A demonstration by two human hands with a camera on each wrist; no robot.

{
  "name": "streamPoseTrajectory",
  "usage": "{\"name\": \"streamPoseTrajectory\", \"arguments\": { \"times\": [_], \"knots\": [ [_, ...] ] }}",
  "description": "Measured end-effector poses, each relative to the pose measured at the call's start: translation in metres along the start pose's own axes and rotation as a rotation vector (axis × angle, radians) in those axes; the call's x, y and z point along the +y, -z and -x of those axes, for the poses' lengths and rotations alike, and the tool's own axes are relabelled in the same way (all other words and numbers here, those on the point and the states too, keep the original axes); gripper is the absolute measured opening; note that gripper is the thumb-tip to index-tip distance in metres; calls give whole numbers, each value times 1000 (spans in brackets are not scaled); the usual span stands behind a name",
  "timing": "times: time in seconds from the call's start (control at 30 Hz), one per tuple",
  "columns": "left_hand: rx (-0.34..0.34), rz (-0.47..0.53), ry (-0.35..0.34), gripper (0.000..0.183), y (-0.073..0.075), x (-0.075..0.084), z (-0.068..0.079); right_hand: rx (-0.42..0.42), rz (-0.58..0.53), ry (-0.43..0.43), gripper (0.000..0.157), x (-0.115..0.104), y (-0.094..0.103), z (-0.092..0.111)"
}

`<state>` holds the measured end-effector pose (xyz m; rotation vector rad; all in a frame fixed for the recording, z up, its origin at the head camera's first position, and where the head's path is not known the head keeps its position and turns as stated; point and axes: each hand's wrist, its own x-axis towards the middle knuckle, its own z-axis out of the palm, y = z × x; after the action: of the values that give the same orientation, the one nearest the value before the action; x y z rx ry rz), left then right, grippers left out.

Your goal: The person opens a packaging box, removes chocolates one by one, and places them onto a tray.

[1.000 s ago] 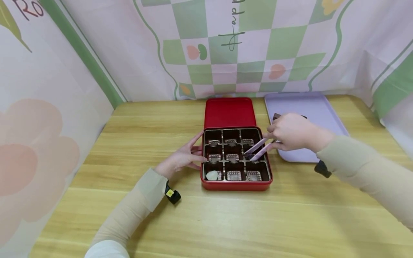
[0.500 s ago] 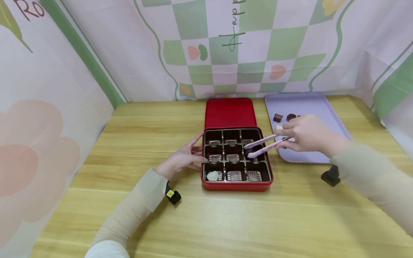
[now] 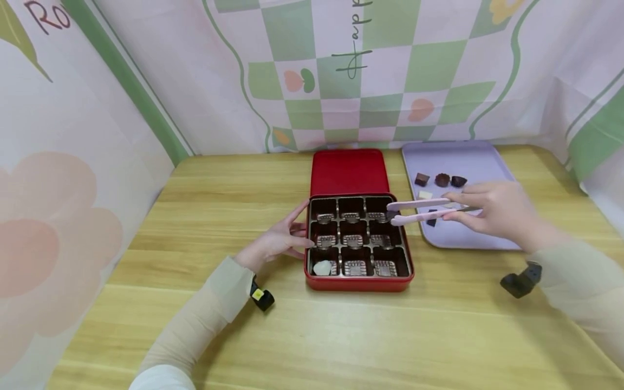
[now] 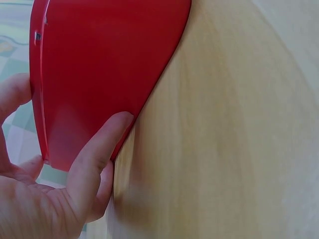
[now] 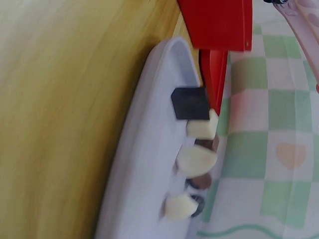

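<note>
In the head view, my right hand (image 3: pixel 499 208) pinches lavender tongs (image 3: pixel 421 211), whose tips hold a small dark chocolate (image 3: pixel 391 215) above the right edge of the tin. The red tin (image 3: pixel 358 284) has a brown insert of several compartments, and a white chocolate (image 3: pixel 322 267) lies in the front left one. My left hand (image 3: pixel 275 241) rests against the tin's left wall with thumb and fingers spread. In the left wrist view, the thumb (image 4: pixel 94 154) presses flat on the red wall. Part of the tongs (image 5: pixel 301 35) shows at the right wrist view's upper right.
Behind the tin lies its red lid (image 3: pixel 348 172). A lavender tray (image 3: pixel 480 162) stands at the right with several dark and white chocolates on it, including a fluted round one (image 3: pixel 442 180). A patterned cloth (image 3: pixel 341 108) hangs behind the wooden table (image 3: pixel 341 336).
The tongs have come up out of the middle right compartment with the dark chocolate between their tips, and my right hand has moved to the right. My left hand stays put.
</note>
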<state>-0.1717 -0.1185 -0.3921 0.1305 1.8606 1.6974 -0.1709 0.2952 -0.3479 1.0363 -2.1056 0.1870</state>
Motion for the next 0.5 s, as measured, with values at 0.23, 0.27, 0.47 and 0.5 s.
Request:
{"name": "streamPoseTrajectory", "arguments": {
  "times": [0.23,0.27,0.47,0.5],
  "knots": [
    [-3,2,3,100,0,-1,1,3,44,-82,76,12,14,27],
    [-4,3,1,100,0,-1,1,-4,46,-95,76,14,16,31],
    [-11,-4,-6,100,0,0,0,-9,93,-174,81,26,26,57],
    [-10,-4,-3,100,0,0,0,-18,96,-193,81,28,28,61]
  ]
}}
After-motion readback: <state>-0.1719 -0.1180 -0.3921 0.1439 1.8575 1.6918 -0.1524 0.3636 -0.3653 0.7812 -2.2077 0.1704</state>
